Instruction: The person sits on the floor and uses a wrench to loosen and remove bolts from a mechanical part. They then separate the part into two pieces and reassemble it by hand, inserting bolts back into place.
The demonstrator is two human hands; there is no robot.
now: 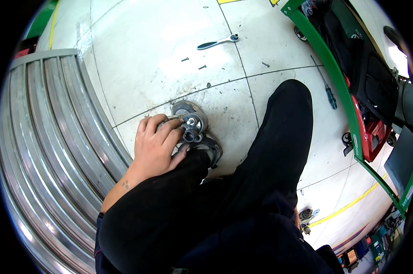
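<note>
My left hand (157, 142) is closed round the side of a grey cast-metal housing (191, 123), its fingers curled over the near edge. The housing has a bright round boss and, below it, a dark round hole. It sits low over the floor, against my grey shoe (213, 150), which is partly covered by it. Only a sliver of my right hand (297, 219) shows beside my right leg; its fingers are hidden. Close to it, a dark, stepped metal part (306, 215) is on the floor.
A ratchet (218, 42) and several loose bolts (202, 67) lie ahead on the tiled floor. At the left is a ribbed metal panel (65, 132). A screwdriver (329, 93) lies beside a green-framed wheeled rack (348, 100) on the right. Other equipment (352, 258) stands at the lower right.
</note>
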